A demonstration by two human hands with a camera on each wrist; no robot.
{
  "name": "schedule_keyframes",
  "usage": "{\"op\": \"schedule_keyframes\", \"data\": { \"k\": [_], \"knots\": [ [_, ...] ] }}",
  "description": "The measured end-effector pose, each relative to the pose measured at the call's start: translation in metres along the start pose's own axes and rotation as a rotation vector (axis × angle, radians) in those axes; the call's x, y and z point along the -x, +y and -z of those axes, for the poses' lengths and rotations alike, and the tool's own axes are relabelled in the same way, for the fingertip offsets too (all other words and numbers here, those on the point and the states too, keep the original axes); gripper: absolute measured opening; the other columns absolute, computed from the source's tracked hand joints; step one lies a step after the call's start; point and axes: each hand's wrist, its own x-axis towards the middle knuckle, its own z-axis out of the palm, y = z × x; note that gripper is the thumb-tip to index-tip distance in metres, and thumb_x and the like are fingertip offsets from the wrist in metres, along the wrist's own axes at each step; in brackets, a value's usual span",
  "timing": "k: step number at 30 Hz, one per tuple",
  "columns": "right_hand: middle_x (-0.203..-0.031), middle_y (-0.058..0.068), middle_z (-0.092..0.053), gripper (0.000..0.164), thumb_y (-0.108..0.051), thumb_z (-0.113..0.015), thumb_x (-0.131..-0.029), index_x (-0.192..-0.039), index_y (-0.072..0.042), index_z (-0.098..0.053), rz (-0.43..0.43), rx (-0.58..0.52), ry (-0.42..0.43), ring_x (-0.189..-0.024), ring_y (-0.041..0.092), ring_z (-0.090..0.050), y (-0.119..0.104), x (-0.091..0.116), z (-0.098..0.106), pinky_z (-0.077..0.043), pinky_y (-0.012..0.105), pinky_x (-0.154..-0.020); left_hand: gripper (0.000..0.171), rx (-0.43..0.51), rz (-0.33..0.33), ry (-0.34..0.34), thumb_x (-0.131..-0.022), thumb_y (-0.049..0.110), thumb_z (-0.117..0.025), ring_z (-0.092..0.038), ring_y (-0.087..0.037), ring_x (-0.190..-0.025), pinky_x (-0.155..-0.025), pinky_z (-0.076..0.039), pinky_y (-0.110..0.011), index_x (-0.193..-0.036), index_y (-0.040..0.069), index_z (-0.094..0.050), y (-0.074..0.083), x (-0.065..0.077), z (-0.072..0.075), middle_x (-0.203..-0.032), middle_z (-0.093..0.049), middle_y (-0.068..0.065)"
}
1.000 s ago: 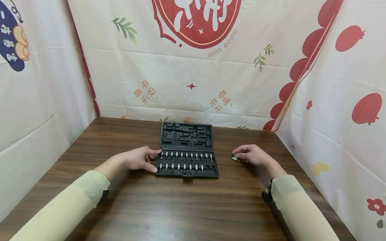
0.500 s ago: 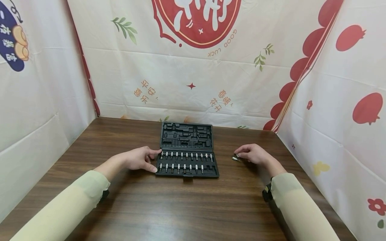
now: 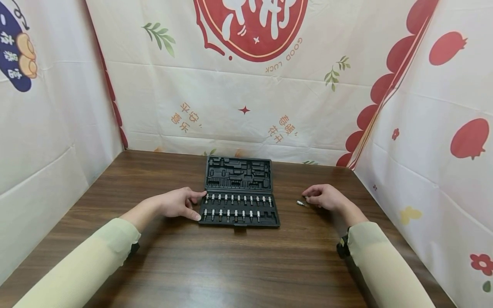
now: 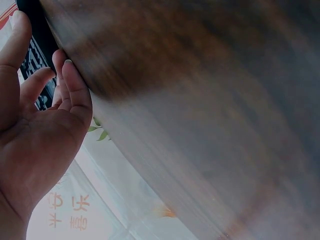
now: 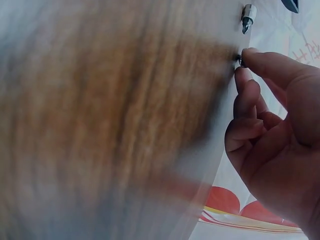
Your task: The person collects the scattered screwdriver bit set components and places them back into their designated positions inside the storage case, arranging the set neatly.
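Note:
An unfolded black bit socket case (image 3: 268,220) lies on the table, with two rows of silver bit sockets (image 3: 236,214) in its near half. My left hand (image 3: 175,202) touches the case's left side, thumb at the front corner and index finger farther back. To the right of the case, my right hand (image 3: 325,197) pinches a small bit socket (image 5: 240,61) between thumb and fingertips, low at the tabletop; most of it is hidden. Just beside those fingertips, a loose bit socket (image 3: 300,202) lies on the table, and its pointed tip shows in the right wrist view.
The case's lid (image 3: 238,171) lies folded back, its moulded slots facing up. Near the front right corner of the case are unfilled slots (image 3: 268,215). Printed cloth (image 3: 246,85) hangs behind the brown wooden table (image 3: 231,265) and along both sides.
My right hand has shifted slightly right, away from the case, and the loose bit socket beside its fingertips now shows apart from them. The left hand and the case have stayed still.

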Motion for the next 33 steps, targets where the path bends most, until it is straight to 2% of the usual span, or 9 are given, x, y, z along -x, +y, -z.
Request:
{"op": "schedule_keyframes", "data": {
  "k": [8,13,21,27,30,33],
  "knots": [
    [-0.097,0.01,-0.068,0.023,-0.009,-0.068,-0.105,-0.126,-0.001,-0.075,0.015,0.014,0.005,-0.078,0.019,-0.06,0.002,0.003,0.001,-0.053,0.034,-0.069,0.095,0.003,0.008,-0.004,-0.095,0.036,-0.089,-0.068,-0.018,-0.109,-0.099,-0.055,-0.04,-0.17,0.006,-0.04,0.001,0.0,0.0,-0.138,-0.06,-0.022],
    [-0.09,0.008,-0.065,0.029,-0.012,-0.067,-0.105,-0.129,0.004,-0.071,-0.011,0.009,0.009,-0.076,0.019,-0.06,0.004,0.004,0.001,-0.052,0.035,-0.068,0.095,0.005,0.009,0.0,-0.094,0.035,-0.09,-0.067,-0.017,-0.107,-0.098,-0.054,-0.038,-0.17,0.006,-0.04,0.001,0.0,-0.001,-0.137,-0.06,-0.021],
    [-0.095,0.01,-0.07,0.025,-0.016,-0.064,-0.11,-0.123,0.001,-0.077,-0.021,0.031,0.066,-0.082,0.02,-0.061,0.004,0.003,0.003,-0.052,0.034,-0.073,0.095,0.005,0.009,-0.001,-0.094,0.035,-0.09,-0.068,-0.017,-0.107,-0.097,-0.055,-0.038,-0.17,0.006,-0.04,0.001,0.0,-0.001,-0.137,-0.059,-0.021],
    [-0.109,0.018,-0.07,0.028,-0.022,-0.066,-0.112,-0.13,-0.002,-0.071,0.01,-0.066,0.121,-0.09,0.025,-0.062,-0.002,0.005,0.004,-0.054,0.034,-0.074,0.095,0.004,0.007,-0.003,-0.095,0.035,-0.089,-0.068,-0.017,-0.107,-0.097,-0.055,-0.038,-0.17,0.006,-0.039,0.001,0.0,-0.001,-0.138,-0.059,-0.022],
    [-0.105,0.02,-0.068,0.03,-0.025,-0.067,-0.111,-0.133,-0.004,-0.07,0.031,-0.15,0.138,-0.087,0.026,-0.062,-0.007,0.005,0.004,-0.055,0.034,-0.071,0.095,0.005,0.009,-0.004,-0.095,0.035,-0.089,-0.068,-0.017,-0.107,-0.098,-0.055,-0.038,-0.17,0.006,-0.039,0.001,0.0,0.0,-0.138,-0.059,-0.022],
    [-0.099,0.017,-0.065,0.035,-0.028,-0.068,-0.111,-0.136,-0.004,-0.07,0.058,-0.221,0.152,-0.084,0.023,-0.062,-0.012,0.005,0.004,-0.056,0.035,-0.07,0.095,0.003,0.009,-0.005,-0.095,0.036,-0.089,-0.068,-0.017,-0.108,-0.098,-0.055,-0.039,-0.17,0.006,-0.039,0.001,0.0,0.0,-0.139,-0.059,-0.022]
  ]
}}
